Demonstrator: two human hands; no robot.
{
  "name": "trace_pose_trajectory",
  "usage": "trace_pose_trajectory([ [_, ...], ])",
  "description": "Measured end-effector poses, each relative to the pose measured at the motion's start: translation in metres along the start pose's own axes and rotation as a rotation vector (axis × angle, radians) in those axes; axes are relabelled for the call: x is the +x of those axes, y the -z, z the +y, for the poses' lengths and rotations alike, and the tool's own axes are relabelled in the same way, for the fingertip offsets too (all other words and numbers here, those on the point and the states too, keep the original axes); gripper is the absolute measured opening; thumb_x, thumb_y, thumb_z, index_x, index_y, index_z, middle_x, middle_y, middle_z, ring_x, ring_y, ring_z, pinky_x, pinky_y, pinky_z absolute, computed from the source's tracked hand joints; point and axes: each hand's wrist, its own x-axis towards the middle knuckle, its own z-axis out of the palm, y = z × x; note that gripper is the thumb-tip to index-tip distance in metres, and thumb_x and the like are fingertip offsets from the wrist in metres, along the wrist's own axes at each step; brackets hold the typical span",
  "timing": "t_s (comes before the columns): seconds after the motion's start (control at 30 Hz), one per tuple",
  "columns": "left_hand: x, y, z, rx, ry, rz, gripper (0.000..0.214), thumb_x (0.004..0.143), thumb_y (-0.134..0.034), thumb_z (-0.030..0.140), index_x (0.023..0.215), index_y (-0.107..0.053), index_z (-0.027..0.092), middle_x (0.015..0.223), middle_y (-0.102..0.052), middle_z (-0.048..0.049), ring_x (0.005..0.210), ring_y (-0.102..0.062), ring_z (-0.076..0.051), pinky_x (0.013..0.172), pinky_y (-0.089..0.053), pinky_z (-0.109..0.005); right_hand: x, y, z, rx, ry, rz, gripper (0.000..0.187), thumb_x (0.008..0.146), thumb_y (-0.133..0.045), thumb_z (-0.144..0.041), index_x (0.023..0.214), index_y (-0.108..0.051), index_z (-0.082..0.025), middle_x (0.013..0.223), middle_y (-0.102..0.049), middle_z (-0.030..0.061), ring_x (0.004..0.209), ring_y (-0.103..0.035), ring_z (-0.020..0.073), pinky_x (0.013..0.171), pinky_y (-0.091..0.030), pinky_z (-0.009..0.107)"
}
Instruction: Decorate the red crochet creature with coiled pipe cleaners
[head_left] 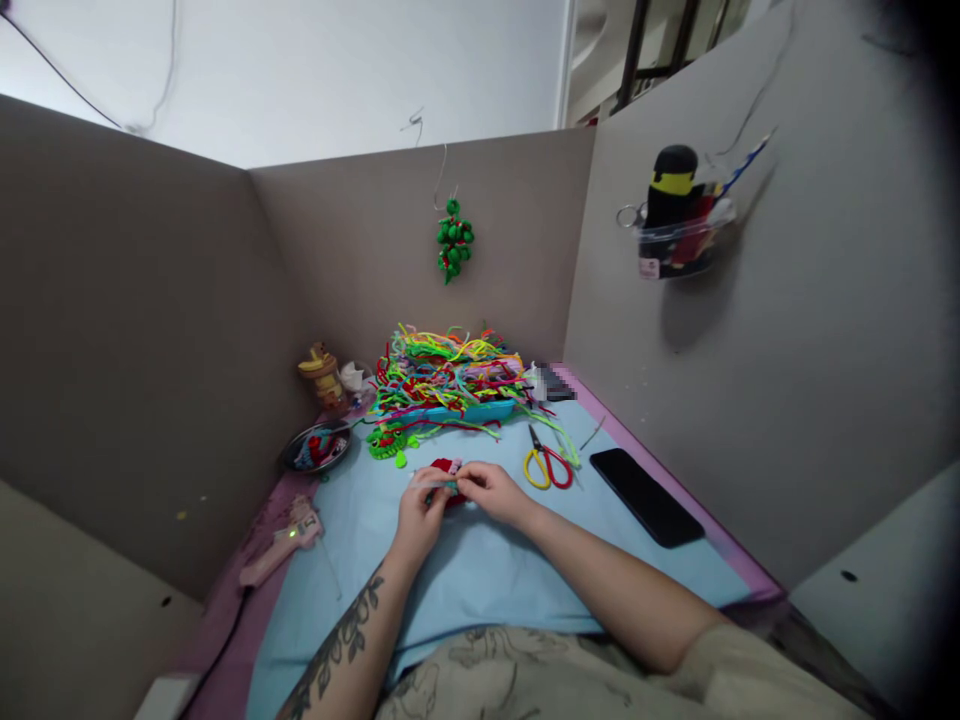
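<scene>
At the middle of the blue cloth, my left hand [421,512] and my right hand [491,492] meet, their fingers closed around a small red pipe-cleaner piece [445,466]. A thin pale blue strip [431,485] lies across my left fingers, and a bit of teal shows between the fingertips. My fingers hide most of the piece. Just behind my hands sits a green pipe-cleaner figure [387,443] with eyes. To the right of my right hand lie scissors [549,468] with one yellow and one red handle.
A blue tray [480,411] heaped with colourful pipe cleaners [450,365] stands at the back. On the left are a round dish [346,445] and a pink glue gun [279,552] with a lit green light. A black phone [645,497] lies right. Grey partitions [420,240] enclose the table.
</scene>
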Motion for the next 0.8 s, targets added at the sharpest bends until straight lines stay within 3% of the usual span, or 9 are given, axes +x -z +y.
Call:
trace_pose_trajectory([
  [0.23,0.001,0.000,0.002,-0.011,-0.026,0.013,0.013,0.083,-0.056,0.022,0.085,-0.069,0.020,0.086,-0.066,-0.0075,0.085,-0.061,-0.021,0.079,-0.049,-0.037,0.000,-0.001,0.002,0.042,-0.018,-0.003,0.011,0.079,-0.056,-0.019,0.079,-0.066,-0.016,0.068,-0.060,-0.0012,0.064,-0.052,0.0120,0.061,-0.042,0.023],
  [0.67,-0.001,0.000,0.006,-0.017,-0.043,-0.062,0.018,0.087,-0.053,0.024,0.090,-0.070,0.020,0.097,-0.062,-0.0091,0.093,-0.060,-0.020,0.084,-0.049,-0.038,-0.002,0.003,-0.006,-0.024,0.050,-0.124,0.020,0.087,-0.051,-0.027,0.090,-0.067,-0.016,0.076,-0.063,0.0005,0.069,-0.055,0.0129,0.064,-0.044,0.024],
  [0.8,-0.002,-0.001,0.002,0.012,-0.024,-0.067,0.022,0.086,-0.055,0.026,0.104,-0.067,0.021,0.099,-0.064,-0.0093,0.095,-0.060,-0.021,0.084,-0.049,-0.039,-0.002,0.006,-0.009,-0.067,0.047,-0.123,0.024,0.089,-0.050,-0.032,0.088,-0.067,-0.016,0.074,-0.063,0.0002,0.068,-0.054,0.0132,0.065,-0.043,0.024],
])
